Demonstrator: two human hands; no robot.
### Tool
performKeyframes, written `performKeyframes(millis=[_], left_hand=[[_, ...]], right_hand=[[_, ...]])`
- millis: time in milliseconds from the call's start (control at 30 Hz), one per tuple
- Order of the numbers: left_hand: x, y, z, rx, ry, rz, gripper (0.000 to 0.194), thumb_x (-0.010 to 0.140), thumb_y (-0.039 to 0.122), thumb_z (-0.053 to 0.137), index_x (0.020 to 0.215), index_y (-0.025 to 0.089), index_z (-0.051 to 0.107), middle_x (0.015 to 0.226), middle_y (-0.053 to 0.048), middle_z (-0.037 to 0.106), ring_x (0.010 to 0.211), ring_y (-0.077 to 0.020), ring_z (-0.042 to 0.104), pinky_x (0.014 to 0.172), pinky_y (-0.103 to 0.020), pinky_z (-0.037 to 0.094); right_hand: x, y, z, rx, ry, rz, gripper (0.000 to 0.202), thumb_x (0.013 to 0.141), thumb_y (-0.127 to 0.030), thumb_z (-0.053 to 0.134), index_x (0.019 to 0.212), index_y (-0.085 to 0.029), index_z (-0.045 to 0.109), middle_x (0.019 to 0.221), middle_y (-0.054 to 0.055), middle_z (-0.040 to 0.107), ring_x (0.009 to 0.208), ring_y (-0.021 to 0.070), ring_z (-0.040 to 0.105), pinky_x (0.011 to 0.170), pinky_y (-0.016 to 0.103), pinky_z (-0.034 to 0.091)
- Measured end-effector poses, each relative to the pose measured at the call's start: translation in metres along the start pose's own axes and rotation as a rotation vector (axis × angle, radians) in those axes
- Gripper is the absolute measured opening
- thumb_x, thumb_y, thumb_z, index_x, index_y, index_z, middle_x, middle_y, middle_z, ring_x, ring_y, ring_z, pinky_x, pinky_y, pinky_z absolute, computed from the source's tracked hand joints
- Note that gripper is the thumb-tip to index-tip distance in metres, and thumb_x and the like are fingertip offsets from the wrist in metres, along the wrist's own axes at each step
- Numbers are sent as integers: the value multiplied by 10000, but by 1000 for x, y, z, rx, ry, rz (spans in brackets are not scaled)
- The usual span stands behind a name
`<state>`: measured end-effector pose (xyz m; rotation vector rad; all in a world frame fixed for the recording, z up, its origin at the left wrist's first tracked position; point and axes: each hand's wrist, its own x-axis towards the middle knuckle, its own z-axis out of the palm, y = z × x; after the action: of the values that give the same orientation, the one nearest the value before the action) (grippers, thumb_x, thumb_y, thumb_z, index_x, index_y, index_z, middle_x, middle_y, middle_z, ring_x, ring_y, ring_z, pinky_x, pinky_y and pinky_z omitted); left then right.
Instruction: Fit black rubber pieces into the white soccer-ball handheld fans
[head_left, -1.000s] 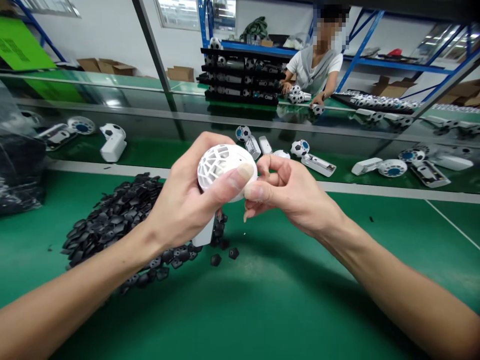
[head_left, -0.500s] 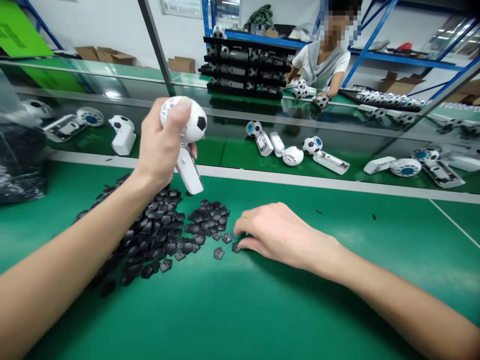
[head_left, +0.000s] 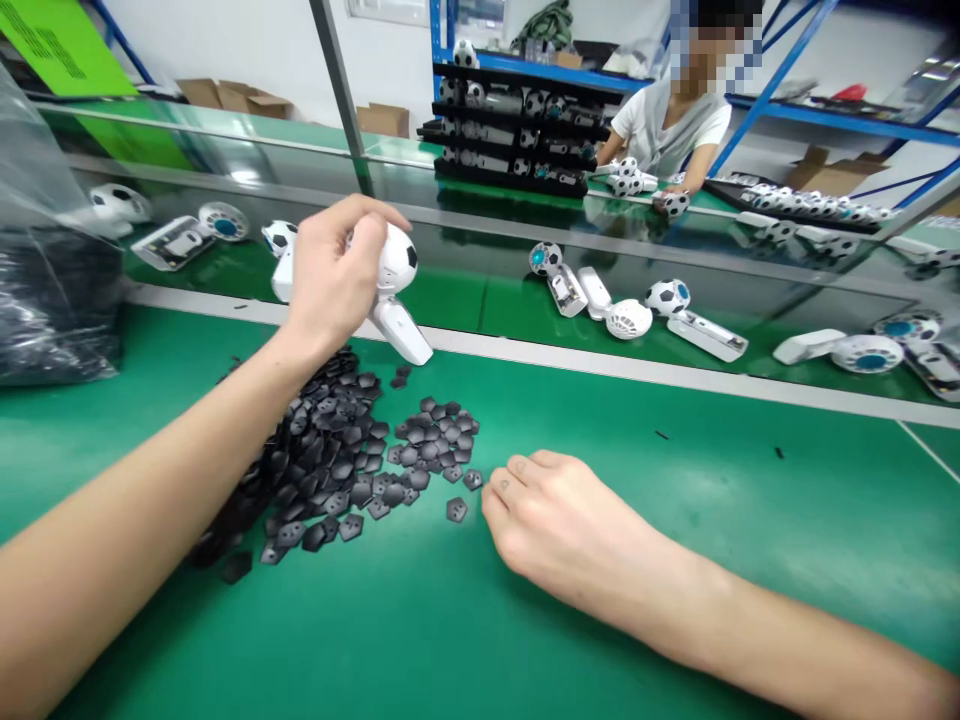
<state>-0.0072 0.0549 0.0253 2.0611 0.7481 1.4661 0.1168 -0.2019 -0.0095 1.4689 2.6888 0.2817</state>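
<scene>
My left hand [head_left: 337,265] is wrapped round the head of a white handheld fan [head_left: 401,330] with a football pattern, held above the belt-side edge. Its handle slants down to the right, and a black patch shows on its ball-shaped head. Low over the green table, my right hand [head_left: 547,510] has its fingers curled together. Their tips are turned away, so what they pinch is hidden. Just left of it lie loose black pentagon pieces [head_left: 457,510]. A small cluster of these pieces [head_left: 435,435] sits beside a bigger pile [head_left: 330,450], partly behind my left forearm.
Several white fans [head_left: 705,335], some with open handles, lie along the green strip past a pale rail [head_left: 540,352]. A plastic bag of black pieces [head_left: 60,310] stands at left. Across the glass, a person [head_left: 667,130] works beside stacked black trays [head_left: 517,130].
My right hand has curled over the spot where its thumb touched a black pentagon piece, which no longer shows. My left hand has tilted the fan. The whole view has shifted slightly.
</scene>
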Motion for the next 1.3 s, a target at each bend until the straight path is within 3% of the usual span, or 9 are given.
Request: performKeyframes(millis=[167,267,333,467,567,667,800,1000,1300], left_hand=[[1,5,-8,188,2,65,197,884,361,659,793,199,726,767,-7,674,735,-161,560,712,-312,376],[-1,8,-9,210,-29,41,267,826,444,812,802,195,720,798,10,679,776,-153,566,767,-297,386],[-3,8,-10,167,-18,11,240,826,405,817,793,187,721,807,14,680,785,-145,565,775,-292,394],[-5,16,-7,-115,49,-156,219,783,354,822,771,176,695,732,17,639,669,-132,549,618,-287,429],[-11,38,-1,-399,43,-372,210,753,342,797,766,191,652,663,17,601,530,-142,529,443,-294,443],[-24,63,7,-540,-71,-548,171,780,329,752,799,186,662,663,-4,597,512,-156,535,405,-301,493],[-47,83,17,-612,-242,-677,212,814,369,735,863,166,697,716,-26,607,558,-157,563,441,-268,520],[-66,90,21,-719,-327,-785,246,845,416,757,882,185,682,790,-14,599,573,-140,568,454,-235,514],[-69,99,18,-829,-322,-910,216,867,368,774,852,177,674,800,-6,581,562,-108,544,444,-197,490]], right_hand=[[12,-1,1,40,-65,47,249,874,71,613,786,-159,645,734,92,675,652,209,609,516,328,298],[14,15,-5,175,-134,118,217,934,40,614,867,-159,671,793,80,710,695,203,649,529,323,286],[12,28,-8,295,-85,184,185,989,-10,614,951,-170,699,847,56,734,731,184,671,563,301,326],[6,47,-10,512,233,211,162,1047,-95,619,1082,-190,746,968,46,791,824,166,722,694,269,457],[2,51,-16,679,516,222,98,1022,-123,685,1035,-175,768,932,27,811,772,154,732,698,260,511],[2,50,-28,943,730,343,65,969,-135,769,941,-186,797,861,1,813,713,141,737,670,245,565],[7,49,-38,1307,975,493,111,879,-123,852,854,-231,848,921,3,840,809,165,780,640,235,602],[17,51,-26,1600,913,544,65,817,-213,918,808,-206,854,748,-1,812,623,114,715,585,197,574],[19,50,-19,1454,834,557,101,850,-235,882,797,-200,804,798,-10,809,735,141,717,679,248,551]])
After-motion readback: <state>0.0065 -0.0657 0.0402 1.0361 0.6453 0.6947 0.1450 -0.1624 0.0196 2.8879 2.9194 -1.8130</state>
